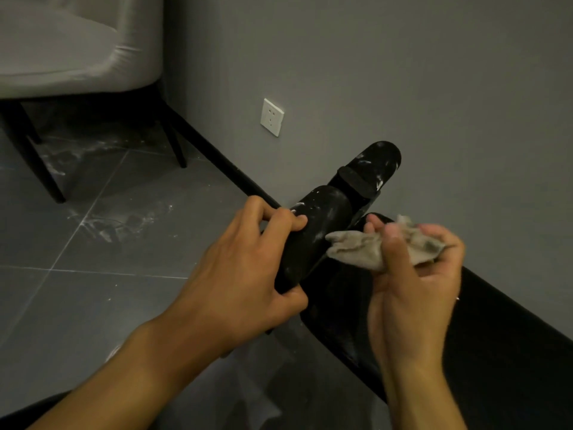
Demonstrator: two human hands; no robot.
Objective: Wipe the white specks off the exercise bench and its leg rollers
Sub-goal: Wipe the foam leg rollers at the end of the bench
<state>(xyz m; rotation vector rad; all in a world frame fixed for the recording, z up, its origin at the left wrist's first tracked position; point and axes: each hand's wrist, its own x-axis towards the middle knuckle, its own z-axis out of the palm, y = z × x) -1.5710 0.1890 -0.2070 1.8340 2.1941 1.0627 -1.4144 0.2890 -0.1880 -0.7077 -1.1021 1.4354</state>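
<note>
At frame centre, the left hand [248, 262] grips the near black foam leg roller [313, 231], its long axis running toward upper right. The right hand [412, 274] bunches a grey cloth [356, 246], seemingly touching the roller's right flank.

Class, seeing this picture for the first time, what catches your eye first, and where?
At centre, the left hand grips a black roller while the right hand holds a grey cloth beside it. Behind, a second roller flecked with white sits near the wall, right of a white socket.
</note>
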